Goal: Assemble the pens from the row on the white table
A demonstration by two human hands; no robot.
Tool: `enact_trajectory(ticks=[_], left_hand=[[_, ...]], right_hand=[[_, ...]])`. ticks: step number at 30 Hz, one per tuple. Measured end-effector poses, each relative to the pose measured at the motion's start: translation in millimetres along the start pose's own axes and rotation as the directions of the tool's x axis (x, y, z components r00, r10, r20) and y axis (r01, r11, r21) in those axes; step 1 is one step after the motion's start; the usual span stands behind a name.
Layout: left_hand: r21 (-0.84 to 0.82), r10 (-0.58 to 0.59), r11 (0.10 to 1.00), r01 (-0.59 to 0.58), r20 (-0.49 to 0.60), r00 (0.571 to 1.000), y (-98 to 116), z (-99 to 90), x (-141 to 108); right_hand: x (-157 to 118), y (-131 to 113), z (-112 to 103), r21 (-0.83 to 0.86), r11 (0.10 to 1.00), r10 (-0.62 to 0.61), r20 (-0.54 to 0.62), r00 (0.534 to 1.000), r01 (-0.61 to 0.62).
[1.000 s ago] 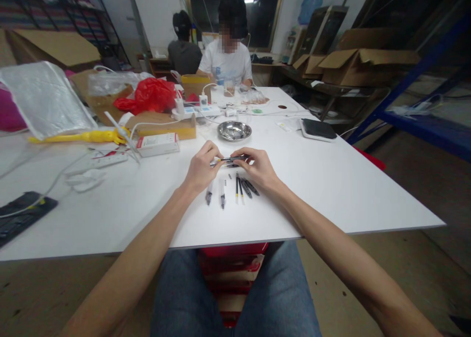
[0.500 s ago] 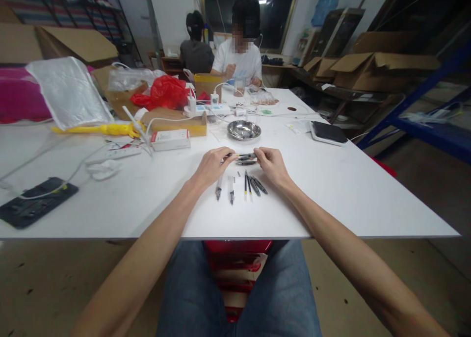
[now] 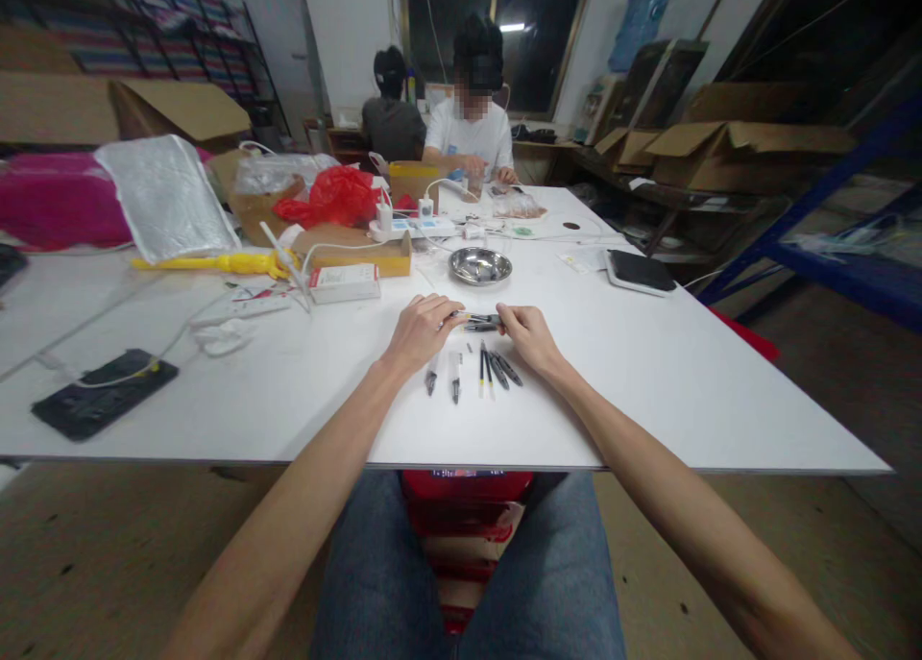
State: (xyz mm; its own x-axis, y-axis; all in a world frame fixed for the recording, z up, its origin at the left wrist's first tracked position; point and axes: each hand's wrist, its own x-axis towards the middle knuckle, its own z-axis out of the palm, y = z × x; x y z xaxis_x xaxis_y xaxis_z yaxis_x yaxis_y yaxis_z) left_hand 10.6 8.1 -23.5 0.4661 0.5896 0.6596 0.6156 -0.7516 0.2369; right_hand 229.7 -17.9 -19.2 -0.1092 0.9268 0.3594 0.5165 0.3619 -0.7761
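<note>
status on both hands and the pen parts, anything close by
Left hand, right hand: both gripping slim pen parts. Loose refills lie nearer the body. Metal bowl just beyond.

Clothes-wise it was pretty basic: plain blue denim jeans (image 3: 554, 564), kinda washed-out looking on the thighs, with soft creases and darker shading. Left forearm (image 3: 309, 477) and right forearm (image 3: 663, 487) were bare down to the wrists. Left hand (image 3: 418, 333) and right hand (image 3: 533, 338) were bare too, finger details too small to make out.
</note>
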Motion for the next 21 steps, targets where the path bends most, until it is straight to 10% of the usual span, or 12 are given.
enact_trajectory(ticks=[21], left_hand=[[-0.083, -0.124, 0.990, 0.119, -0.067, 0.990, -2.8, -3.6, -2.8]], right_hand=[[-0.2, -6.9, 3.8, -0.024, 0.973, -0.230, 0.002, 0.973, 0.230]])
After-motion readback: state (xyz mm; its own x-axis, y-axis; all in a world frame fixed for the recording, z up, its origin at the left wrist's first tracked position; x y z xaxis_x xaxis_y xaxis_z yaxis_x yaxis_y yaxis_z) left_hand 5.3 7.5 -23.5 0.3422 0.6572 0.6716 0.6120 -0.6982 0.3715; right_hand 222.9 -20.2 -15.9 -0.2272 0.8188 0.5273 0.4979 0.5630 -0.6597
